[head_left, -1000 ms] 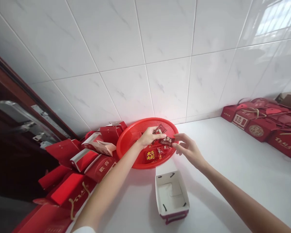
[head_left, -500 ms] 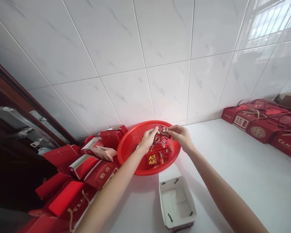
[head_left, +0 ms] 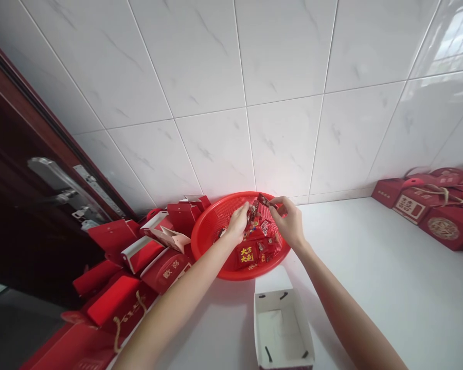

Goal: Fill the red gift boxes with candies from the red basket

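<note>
A round red plastic basket (head_left: 202, 241) holds several small wrapped candies (head_left: 268, 246) and a red packet (head_left: 247, 255) with gold characters. Above its far right side, my right hand (head_left: 289, 222) pinches a dark red wrapped candy (head_left: 263, 200) between thumb and fingertips. My left hand (head_left: 238, 224) is over the basket's middle, its fingers curled around what looks like a wrapped candy, mostly hidden by the hand. Nearer to me, an open white-lined box (head_left: 281, 329) stands on the white table, with dark cord ends showing on its inner walls.
Red gift boxes (head_left: 139, 257), several with open flaps and one with a rope handle, crowd the left side. Closed red gift boxes (head_left: 443, 226) stand at the right by the tiled wall (head_left: 285, 149). A dark door with a metal handle (head_left: 57, 180) is at far left.
My right hand has lifted the candy slightly and turned it in its fingertips. My left hand stays over the basket. The view has swung a little to the left.
</note>
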`<state>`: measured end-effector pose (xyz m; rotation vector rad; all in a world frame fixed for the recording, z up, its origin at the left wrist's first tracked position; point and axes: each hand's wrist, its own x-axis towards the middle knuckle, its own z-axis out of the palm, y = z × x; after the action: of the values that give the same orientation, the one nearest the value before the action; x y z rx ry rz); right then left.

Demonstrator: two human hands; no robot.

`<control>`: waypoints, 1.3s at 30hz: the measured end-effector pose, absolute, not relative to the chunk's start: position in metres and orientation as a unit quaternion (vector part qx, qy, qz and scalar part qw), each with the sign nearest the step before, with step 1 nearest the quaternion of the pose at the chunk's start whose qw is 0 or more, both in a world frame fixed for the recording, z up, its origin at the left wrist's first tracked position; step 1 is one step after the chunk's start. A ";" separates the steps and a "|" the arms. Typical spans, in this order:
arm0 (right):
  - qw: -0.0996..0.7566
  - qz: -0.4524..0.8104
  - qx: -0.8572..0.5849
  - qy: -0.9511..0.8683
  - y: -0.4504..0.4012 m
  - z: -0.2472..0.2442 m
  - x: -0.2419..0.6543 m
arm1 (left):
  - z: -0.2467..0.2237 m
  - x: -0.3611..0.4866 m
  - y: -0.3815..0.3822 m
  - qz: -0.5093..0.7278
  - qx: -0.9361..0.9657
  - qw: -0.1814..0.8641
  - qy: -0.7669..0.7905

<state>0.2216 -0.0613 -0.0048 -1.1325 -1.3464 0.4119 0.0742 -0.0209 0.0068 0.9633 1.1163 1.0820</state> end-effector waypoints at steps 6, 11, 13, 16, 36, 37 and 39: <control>0.579 0.159 -0.472 -0.646 -0.066 -0.007 0.215 | 0.015 0.076 -0.025 0.446 0.378 0.663 0.468; 0.553 0.182 -0.432 -0.689 -0.068 -0.006 0.215 | 0.022 0.078 -0.030 0.434 0.384 0.701 0.416; 0.555 0.202 -0.423 -0.687 -0.068 -0.005 0.217 | 0.023 0.077 -0.031 0.429 0.387 0.710 0.401; 0.569 0.225 -0.438 -0.658 -0.066 -0.006 0.220 | 0.023 0.076 -0.031 0.418 0.398 0.721 0.383; 0.621 0.387 -0.461 -0.503 -0.059 -0.012 0.227 | 0.019 0.076 -0.028 0.418 0.401 0.696 0.424; 0.621 0.396 -0.457 -0.498 -0.059 -0.010 0.226 | 0.018 0.076 -0.028 0.426 0.403 0.688 0.427; 0.620 0.415 -0.447 -0.493 -0.061 -0.007 0.227 | 0.018 0.076 -0.029 0.439 0.407 0.676 0.428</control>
<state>0.2265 -0.0606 -0.0074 -1.0285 -1.1333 0.9552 0.0763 -0.0291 0.0180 0.9156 0.9633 0.9881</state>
